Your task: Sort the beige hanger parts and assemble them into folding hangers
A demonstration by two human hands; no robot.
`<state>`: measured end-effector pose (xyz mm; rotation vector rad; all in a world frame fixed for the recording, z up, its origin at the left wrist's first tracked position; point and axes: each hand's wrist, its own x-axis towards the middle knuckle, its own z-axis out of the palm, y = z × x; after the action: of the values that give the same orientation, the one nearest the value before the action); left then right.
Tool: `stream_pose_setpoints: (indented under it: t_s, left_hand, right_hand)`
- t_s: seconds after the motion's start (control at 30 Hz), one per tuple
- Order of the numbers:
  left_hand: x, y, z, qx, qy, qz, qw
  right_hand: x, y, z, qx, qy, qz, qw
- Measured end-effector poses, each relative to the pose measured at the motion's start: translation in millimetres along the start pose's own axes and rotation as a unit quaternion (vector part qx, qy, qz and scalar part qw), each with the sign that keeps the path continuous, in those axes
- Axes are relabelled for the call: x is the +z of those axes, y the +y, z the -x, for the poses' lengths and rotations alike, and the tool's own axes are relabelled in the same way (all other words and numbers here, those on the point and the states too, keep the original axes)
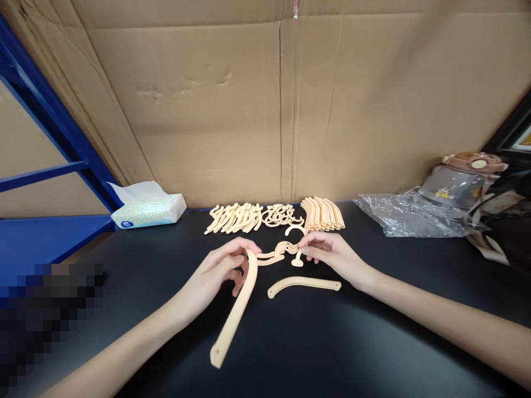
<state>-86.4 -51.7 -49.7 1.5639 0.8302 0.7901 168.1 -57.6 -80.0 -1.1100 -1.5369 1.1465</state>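
Observation:
My left hand (224, 265) is closed on a long beige hanger arm (234, 320), which slants down toward me with a small hole at its lower end. From the fingertips of that hand, a thin forked beige piece (269, 257) reaches right toward a wavy middle part. My right hand (327, 250) pinches a beige hanger hook (297, 260) with a curved top and a flat foot, beside the wavy part. Whether these pieces are joined is unclear, as fingers cover some of them. Below the hands, a second curved hanger arm (305, 282) lies on the black tabletop (315, 342).
Behind the hands lie piles of thin curved pieces (235, 218), hooks (279, 214) and hanger arms (323, 214). A tissue pack (151, 211) sits back left. At right are a clear plastic bag (410, 215) and a bottle (458, 179). Cardboard (207, 110) walls the back.

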Motion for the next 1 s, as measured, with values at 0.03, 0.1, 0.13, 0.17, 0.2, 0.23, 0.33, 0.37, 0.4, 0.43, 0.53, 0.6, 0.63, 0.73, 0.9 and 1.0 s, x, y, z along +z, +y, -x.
stream_pose_setpoints:
  t_s: [0.03,0.1,0.13,0.17,0.2,0.23,0.33,0.37,0.4,0.43,0.53,0.6,0.63,0.73,0.9,1.0]
  left_hand:
    - [-0.2,-1,0,-0.004,-0.009,0.033,0.999]
    - [-0.4,-3,0,-0.008,-0.031,0.068,0.997]
    - [-0.2,-3,0,-0.011,-0.038,0.067,0.997]
    - [0.6,-2,1,-0.017,-0.042,0.057,0.997]
    - [1.8,0,2,-0.024,-0.044,0.043,0.998]
    - [3.4,3,3,-0.033,-0.046,0.028,0.998]
    - [10.1,12,5,-0.048,-0.058,-0.015,0.997]
    - [12.6,15,4,-0.047,-0.06,-0.033,0.997]
    - [15.2,16,3,-0.044,-0.057,-0.052,0.996]
    - [17.9,17,2,-0.04,-0.052,-0.071,0.995]
    - [26.2,16,-4,-0.035,-0.025,-0.146,0.988]
    - [31.3,13,-6,-0.04,-0.013,-0.205,0.978]
    - [33.3,11,-7,-0.044,-0.012,-0.232,0.972]
    - [36.6,4,-5,-0.043,-0.012,-0.291,0.956]
    - [37.5,-8,3,-0.025,-0.011,-0.376,0.926]
    - [39.6,-11,5,-0.009,-0.021,-0.401,0.916]
  right_hand:
    - [0,0,0,0.001,-0.001,-0.001,1.0]
    - [0,0,0,0.001,-0.004,-0.001,1.0]
    - [0,0,0,-0.001,-0.005,-0.001,1.0]
    - [-1,1,0,-0.002,-0.006,0.0,1.0]
    - [-1,2,-1,-0.003,-0.006,0.001,1.0]
    - [0,2,-1,-0.003,-0.005,0.0,1.0]
    - [0,4,-1,0.001,-0.008,-0.008,1.0]
    - [0,4,-1,0.0,-0.013,-0.012,1.0]
    - [1,5,-1,-0.002,-0.019,-0.015,1.0]
    - [1,5,-1,-0.006,-0.026,-0.017,0.999]
    - [1,6,-2,-0.017,-0.027,-0.016,0.999]
    - [1,7,-3,-0.023,-0.015,-0.01,1.0]
    - [1,8,-3,-0.026,-0.012,-0.008,1.0]
    - [0,9,-4,-0.034,-0.017,-0.008,0.999]
    - [-1,11,-4,-0.035,-0.021,-0.01,0.999]
    - [0,10,-4,-0.034,-0.022,-0.002,0.999]
